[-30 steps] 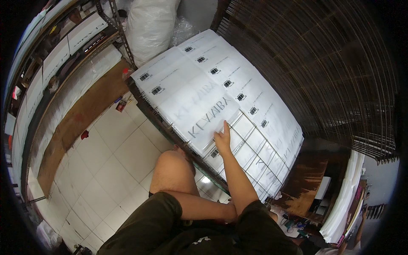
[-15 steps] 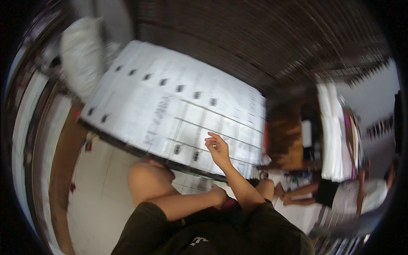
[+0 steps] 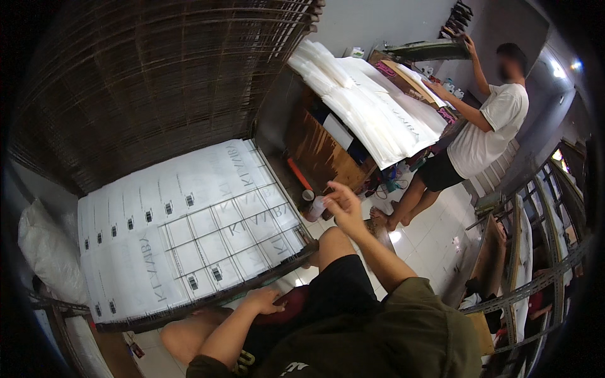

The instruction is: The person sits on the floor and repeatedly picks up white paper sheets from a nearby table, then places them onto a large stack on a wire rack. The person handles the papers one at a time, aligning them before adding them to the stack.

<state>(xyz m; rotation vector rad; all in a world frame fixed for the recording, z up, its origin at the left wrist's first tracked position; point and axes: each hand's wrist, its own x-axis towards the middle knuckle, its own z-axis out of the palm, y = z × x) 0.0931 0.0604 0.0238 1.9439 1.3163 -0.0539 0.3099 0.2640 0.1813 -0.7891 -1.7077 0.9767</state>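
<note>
My right hand [image 3: 345, 206] is raised in front of me, its fingers loosely curled and apart, with nothing in it. It is apart from the rack and nearest to its right end. My left hand [image 3: 267, 301] lies on my lap against the dark shorts [image 3: 340, 283], fingers stretched out and holding nothing. In front of me, several white printed sheets [image 3: 120, 195] cover a dark wire drying rack [image 3: 220, 299]. Thin wires cross over part of them. Neither hand touches the sheets.
Raised wire shelves [image 3: 145, 82] stand behind the sheets. A filled white plastic sack [image 3: 47, 246] leans at the left. To the right, a table bears a pile of white sheets [image 3: 372, 107]. Beside it a co-worker [image 3: 491, 120] holds a dark-framed screen [image 3: 435, 50]. Metal racks [image 3: 529, 252] stand at far right.
My view has swung to the right, bringing the co-worker and table into fuller sight. My right hand stays raised and is now beyond the rack's right end. My left hand still rests on my lap.
</note>
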